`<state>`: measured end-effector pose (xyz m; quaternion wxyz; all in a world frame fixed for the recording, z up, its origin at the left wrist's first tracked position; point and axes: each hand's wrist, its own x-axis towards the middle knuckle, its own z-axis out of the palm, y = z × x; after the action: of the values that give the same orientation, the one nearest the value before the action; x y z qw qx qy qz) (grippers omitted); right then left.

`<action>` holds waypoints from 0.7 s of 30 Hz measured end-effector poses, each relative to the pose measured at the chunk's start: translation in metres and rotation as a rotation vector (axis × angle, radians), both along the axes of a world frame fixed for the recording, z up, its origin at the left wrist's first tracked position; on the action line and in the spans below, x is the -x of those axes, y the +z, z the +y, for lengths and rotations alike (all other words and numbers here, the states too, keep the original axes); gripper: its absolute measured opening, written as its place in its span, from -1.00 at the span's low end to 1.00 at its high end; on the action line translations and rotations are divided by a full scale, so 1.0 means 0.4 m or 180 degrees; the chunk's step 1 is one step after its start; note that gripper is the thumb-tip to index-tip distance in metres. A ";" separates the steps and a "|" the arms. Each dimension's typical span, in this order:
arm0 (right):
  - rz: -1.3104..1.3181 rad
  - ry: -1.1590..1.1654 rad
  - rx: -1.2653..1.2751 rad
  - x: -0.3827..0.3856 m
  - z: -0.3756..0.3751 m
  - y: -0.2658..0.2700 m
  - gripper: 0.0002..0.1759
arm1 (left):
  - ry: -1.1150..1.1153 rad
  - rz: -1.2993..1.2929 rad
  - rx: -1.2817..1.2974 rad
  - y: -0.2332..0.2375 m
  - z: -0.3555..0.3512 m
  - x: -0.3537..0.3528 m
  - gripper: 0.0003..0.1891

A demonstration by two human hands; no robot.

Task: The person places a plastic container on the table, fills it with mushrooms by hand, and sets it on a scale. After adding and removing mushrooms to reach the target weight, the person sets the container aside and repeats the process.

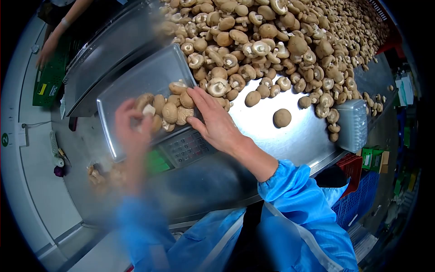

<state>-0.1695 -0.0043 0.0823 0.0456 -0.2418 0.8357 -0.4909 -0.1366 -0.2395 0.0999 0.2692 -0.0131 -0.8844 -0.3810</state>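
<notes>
Centrally placed: one cluster of mushrooms (170, 113), brown-capped, some with pale undersides, gathered toward the near right part of a metal pan (152, 72), between two bare hands. Item, right hand (218, 123): thumb spread from the extended fingers, palm down, cupped at the cluster's right edge, fingertips against the outermost caps; open, not closed round any one piece. Item, left hand (130, 127): at the cluster's left end, fingers bent, blurred by motion; cannot tell whether it grips the mushroom just beside its fingertips. Item, keypad (183, 147), near side of the pan, below the right hand; green display (157, 162) to its left. Item, large pile (272, 36) of like mushrooms, beyond and right of the pan, on a metal surface (267, 141). Item, single mushroom (282, 118), cap up, apart from the pile. Item, stack of clear trays (352, 125), right, touching the pile's edge. Item, another person's hand (46, 52), far left, above a green crate (49, 84).
</notes>
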 end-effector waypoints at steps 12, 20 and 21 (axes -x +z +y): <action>0.0539 -0.0056 -0.0125 -0.005 -0.007 -0.034 -0.18 | 0.0253 -0.0211 0.0336 -0.038 -0.010 -0.030 -0.59; -0.0286 -0.0953 0.0083 -0.045 0.393 -0.015 -0.12 | 0.0621 -0.0235 0.0322 0.091 0.123 -0.125 -0.62; -0.0237 -0.1650 0.0166 -0.069 0.492 -0.021 -0.11 | 0.0728 -0.0441 0.0381 0.101 0.134 -0.147 -0.63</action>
<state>-0.1417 0.1926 0.0738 -0.0571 -0.0024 0.8546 -0.5162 -0.0778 -0.1858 0.1401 0.2479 0.0981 -0.9177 -0.2944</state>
